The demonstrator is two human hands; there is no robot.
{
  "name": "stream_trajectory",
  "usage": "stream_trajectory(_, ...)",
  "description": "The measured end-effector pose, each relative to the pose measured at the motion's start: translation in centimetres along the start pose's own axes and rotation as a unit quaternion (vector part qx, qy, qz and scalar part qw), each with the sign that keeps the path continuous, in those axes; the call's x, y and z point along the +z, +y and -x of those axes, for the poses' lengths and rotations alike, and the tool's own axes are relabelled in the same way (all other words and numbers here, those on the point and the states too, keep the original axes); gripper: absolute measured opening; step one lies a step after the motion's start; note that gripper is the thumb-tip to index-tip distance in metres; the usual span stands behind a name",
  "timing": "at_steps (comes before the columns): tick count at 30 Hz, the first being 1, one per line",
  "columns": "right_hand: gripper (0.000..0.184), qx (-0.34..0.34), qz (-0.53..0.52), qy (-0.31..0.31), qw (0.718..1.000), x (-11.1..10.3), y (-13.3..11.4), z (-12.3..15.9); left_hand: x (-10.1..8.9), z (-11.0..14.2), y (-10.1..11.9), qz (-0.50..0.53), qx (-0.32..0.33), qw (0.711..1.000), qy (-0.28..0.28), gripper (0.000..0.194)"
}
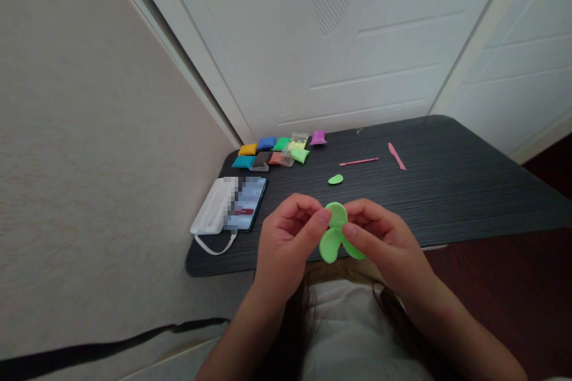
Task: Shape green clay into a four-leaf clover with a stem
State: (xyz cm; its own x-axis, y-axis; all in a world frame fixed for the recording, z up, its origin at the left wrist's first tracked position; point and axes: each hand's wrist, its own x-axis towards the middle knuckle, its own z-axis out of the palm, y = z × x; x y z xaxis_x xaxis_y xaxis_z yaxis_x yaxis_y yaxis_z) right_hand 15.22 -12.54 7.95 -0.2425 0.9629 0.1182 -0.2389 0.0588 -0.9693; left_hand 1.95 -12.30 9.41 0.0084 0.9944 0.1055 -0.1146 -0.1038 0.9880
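Note:
Between my two hands is a light green clay piece (330, 245) with three rounded petal-like lobes, held up above the table's near edge. My left hand (290, 238) pinches the upper lobe from the left, thumb on its face. From the right, my right hand (386, 244) pinches it near the middle where the lobes meet; its fingers behind the clay are partly hidden. Beyond the hands a separate light green clay petal (335, 179) lies flat on the dark table.
On the dark table (465, 190) lie a thin pink modelling stick (358, 162) and a pink plastic knife (397, 156). Several coloured clay packets (267, 143) cluster at the back left. A phone (250, 205) and a white power bank (213, 207) with a cable are at left.

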Motion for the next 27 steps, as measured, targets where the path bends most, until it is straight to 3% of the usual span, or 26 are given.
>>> stream_trajectory(6,0.010,-0.002,0.000,0.060,0.998,-0.3,0.8,-0.4,0.1,-0.3,-0.8,-0.005,0.020,0.999,-0.037,0.017)
stream_trajectory(11,0.006,-0.031,-0.041,0.121,0.991,-0.5,1.1,-0.7,1.1,0.0,-0.8,-0.065,0.069,0.994,-0.062,0.054)
stream_trajectory(17,0.009,-0.044,-0.005,0.098,0.994,-0.6,1.2,-0.8,1.8,0.2,-1.0,-0.115,0.058,0.992,0.016,0.031)
stream_trajectory(27,0.011,-0.047,0.183,0.104,0.976,-0.8,1.8,-0.9,1.3,-0.1,-1.5,-0.205,0.080,0.975,0.035,0.032)
